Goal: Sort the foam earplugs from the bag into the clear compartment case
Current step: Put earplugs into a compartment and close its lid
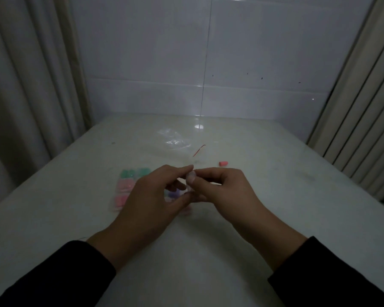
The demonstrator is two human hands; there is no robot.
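The clear compartment case point(116, 197) lies flat on the white table point(208, 251), partly hidden under my left hand point(151, 202). Its visible cells hold green earplugs point(129, 173) and pink earplugs point(124, 186). A purple one shows between my fingers. My left hand and my right hand point(226, 191) meet just above the case. Together they pinch a small pale earplug point(190, 176) between their fingertips. One loose pink earplug point(223, 163) lies on the table beyond my right hand. The clear bag point(171, 140) lies flat farther back.
A thin red strip point(198, 150) lies by the bag's right edge. A white tiled wall point(208, 63) closes the table's far side. Curtains point(27, 85) hang at the left, and a ribbed panel point(364, 107) stands at the right.
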